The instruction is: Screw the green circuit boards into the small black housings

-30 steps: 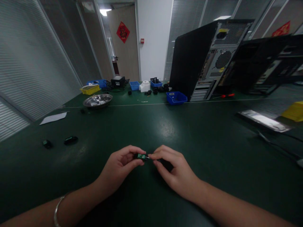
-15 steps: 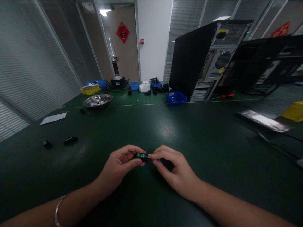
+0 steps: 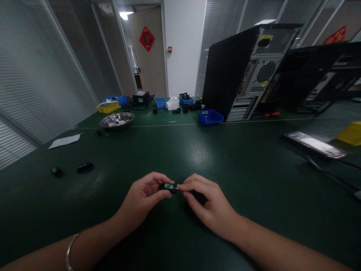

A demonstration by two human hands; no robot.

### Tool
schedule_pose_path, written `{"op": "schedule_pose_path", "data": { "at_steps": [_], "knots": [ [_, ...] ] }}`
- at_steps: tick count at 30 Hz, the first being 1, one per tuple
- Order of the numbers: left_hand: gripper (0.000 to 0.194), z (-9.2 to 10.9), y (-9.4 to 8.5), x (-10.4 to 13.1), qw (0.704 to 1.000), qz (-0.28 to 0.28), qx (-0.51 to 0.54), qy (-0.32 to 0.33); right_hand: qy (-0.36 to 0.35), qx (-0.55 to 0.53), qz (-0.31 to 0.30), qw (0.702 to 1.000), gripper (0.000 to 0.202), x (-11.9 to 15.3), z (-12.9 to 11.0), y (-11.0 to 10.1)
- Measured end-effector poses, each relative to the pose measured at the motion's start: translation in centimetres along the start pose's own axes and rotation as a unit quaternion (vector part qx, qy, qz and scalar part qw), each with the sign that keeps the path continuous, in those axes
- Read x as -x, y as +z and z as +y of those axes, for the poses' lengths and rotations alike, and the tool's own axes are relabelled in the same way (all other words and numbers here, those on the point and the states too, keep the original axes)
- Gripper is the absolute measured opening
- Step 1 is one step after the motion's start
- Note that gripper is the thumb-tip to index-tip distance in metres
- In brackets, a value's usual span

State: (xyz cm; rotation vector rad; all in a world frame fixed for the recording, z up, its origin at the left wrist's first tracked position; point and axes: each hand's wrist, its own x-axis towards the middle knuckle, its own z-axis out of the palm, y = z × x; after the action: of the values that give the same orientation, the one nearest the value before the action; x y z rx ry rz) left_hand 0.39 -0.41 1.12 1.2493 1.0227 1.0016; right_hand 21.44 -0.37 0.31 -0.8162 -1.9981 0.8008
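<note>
Green and faintly glossy, the tabletop (image 3: 135,146) stretches toward a tall black computer tower (image 3: 228,71); a blue bin (image 3: 210,117) sits beside the tower. Above the near part, the left hand (image 3: 146,195) pinches a small circuit piece (image 3: 169,186) (green board, dark casing) between thumb and fingers; the right hand's (image 3: 210,199) fingertips close narrowly on what looks like a thin metal tip (image 3: 176,188) at its right end.
</note>
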Motion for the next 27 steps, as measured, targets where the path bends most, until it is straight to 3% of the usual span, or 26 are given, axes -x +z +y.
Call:
{"op": "schedule_pose_path", "data": {
  "at_steps": [7, 13, 17, 21, 27],
  "knots": [
    [0.017, -0.5, 0.1, 0.0, 0.997, -0.018, 0.064, -0.027, -0.007, -0.012, -0.002, 1.0, 0.026, 0.0, -0.2, 0.1],
    [0.018, -0.5, 0.2, 0.0, 0.998, -0.014, 0.052, -0.023, -0.006, -0.015, 0.009, 1.0, 0.025, 0.0, 0.0, 0.2],
    [0.018, -0.1, -0.7, -0.3, 0.994, 0.021, -0.098, 0.053, 0.01, -0.006, 0.045, 0.999, 0.023, -0.1, 0.2, 0.1],
    [0.021, 0.0, -1.8, -0.8, 0.938, 0.006, -0.329, 0.107, 0.021, 0.003, 0.061, 0.998, 0.021, -0.3, 0.4, 0.0],
    [0.021, -0.4, -2.1, -1.2, 0.931, -0.01, -0.351, 0.096, 0.022, 0.018, 0.06, 0.998, 0.021, -0.2, 0.3, 0.0]
  ]
}}
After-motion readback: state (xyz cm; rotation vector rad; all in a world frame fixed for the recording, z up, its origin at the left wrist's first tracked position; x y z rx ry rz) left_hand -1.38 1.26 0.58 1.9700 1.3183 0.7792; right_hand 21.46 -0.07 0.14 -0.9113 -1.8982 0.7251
